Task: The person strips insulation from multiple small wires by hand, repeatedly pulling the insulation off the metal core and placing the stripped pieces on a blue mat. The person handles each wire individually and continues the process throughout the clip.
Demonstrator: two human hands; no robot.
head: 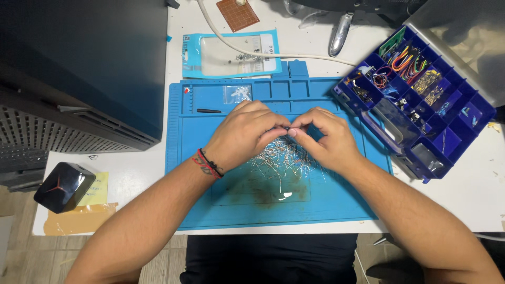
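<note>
My left hand (246, 131) and my right hand (326, 138) meet over a blue work mat (336, 202). Their fingertips pinch a small thin metal part (288, 128) between them. Under and just below the hands lies a loose pile of thin wire-legged electronic components (281, 158) spread on the mat. A red and a black cord bracelet circle my left wrist.
A blue compartment box (421, 100) of wires and small parts stands open at the right. A small clear bag (238, 93) and a black stick lie in the mat's top trays. Behind are a plastic pouch (231, 55), a white cable, a perforated board. A black case fills the left.
</note>
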